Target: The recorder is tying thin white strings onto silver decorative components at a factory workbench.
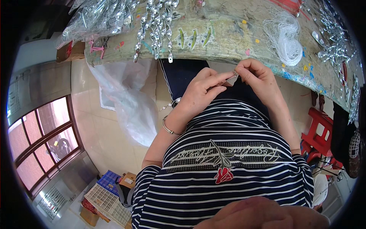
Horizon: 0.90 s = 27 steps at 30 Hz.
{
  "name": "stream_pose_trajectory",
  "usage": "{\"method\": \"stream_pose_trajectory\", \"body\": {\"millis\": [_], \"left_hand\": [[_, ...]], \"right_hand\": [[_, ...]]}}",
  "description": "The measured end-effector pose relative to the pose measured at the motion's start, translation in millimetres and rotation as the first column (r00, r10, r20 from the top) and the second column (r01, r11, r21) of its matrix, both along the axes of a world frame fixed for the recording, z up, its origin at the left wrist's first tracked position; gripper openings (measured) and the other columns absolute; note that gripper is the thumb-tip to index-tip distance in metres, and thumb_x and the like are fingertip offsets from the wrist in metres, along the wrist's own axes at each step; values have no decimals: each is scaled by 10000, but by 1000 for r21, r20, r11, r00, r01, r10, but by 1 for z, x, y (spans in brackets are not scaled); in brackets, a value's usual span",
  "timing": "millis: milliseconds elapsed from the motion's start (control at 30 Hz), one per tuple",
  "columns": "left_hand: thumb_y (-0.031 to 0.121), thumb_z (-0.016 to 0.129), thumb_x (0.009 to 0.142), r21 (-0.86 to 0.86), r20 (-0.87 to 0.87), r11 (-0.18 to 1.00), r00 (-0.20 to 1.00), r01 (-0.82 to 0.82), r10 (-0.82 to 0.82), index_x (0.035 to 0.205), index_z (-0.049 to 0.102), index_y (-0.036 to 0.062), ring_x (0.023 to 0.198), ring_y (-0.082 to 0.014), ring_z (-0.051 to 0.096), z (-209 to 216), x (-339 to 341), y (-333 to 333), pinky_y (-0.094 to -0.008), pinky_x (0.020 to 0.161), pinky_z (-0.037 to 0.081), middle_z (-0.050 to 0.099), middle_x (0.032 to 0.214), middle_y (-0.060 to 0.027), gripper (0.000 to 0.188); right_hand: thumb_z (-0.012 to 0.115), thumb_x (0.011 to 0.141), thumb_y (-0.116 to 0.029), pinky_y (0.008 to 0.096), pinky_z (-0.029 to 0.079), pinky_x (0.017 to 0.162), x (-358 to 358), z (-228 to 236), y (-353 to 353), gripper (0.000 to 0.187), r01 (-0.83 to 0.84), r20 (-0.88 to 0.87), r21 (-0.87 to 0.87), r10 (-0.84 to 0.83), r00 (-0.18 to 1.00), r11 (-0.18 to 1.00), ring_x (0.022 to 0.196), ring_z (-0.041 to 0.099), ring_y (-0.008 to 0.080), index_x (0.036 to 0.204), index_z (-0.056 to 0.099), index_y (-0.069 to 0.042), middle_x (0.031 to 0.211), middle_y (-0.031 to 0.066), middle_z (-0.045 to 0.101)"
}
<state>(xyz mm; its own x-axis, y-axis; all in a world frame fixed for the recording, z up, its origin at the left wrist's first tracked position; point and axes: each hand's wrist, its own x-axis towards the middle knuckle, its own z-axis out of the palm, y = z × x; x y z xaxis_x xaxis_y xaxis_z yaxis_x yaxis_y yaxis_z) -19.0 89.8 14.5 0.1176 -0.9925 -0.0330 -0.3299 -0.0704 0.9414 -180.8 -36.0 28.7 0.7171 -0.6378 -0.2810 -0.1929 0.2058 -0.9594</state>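
Close above my lap, just off the table's near edge, both hands meet at a small silvery piece (230,81). My left hand (200,89) is closed on it with thumb and fingers pressed together. At its other end, the thumb and forefinger of my right hand (259,78) pinch its tip. Its exact kind is too small and covered to make out. Beside my left wrist, a twisted silver strip (167,105) sticks out; whether it joins the held piece is hidden. Similar twisted silver strips (156,28) lie on the table and overhang its edge.
The worn table (228,45) carries a bundle of white string (288,40), leaf-patterned stickers (194,38), silver strips in clear plastic (101,23) and a silvery heap (335,42). A white plastic sack (133,103) hangs at the left. A red stool (318,128) stands right.
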Motion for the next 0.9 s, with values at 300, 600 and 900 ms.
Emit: {"method": "stream_pose_trajectory", "body": {"millis": [300, 600, 900], "left_hand": [[30, 648, 806, -3, -130, 999, 991, 34, -34, 1151, 634, 82, 901, -138, 555, -5, 1, 1, -246, 819, 455, 554, 1001, -46, 349], [89, 661, 836, 197, -385, 971, 900, -137, 205, 1012, 673, 27, 927, -114, 584, -8, -2, -11, -245, 828, 453, 637, 963, -49, 188], [62, 674, 819, 258, -499, 957, 829, -135, 252, 909, 690, -7, 763, -80, 559, 3, -1, -20, -209, 675, 446, 623, 866, -35, 114]], "right_hand": [[604, 897, -153, 177, 357, 601, 2, -12, -1, 112, -1, 70, 189, -13, 997, 982, 664, 442, 26, 943, 625, -53, 771, -56, 551], [616, 891, -159, 165, 350, 617, 6, -10, 2, 114, -22, 63, 204, 9, 998, 979, 704, 447, 9, 952, 637, -65, 819, -67, 574], [608, 895, -136, 187, 404, 708, 9, -12, 2, 110, -19, 56, 183, 8, 998, 983, 780, 507, 36, 953, 633, -46, 857, -48, 589]]}}
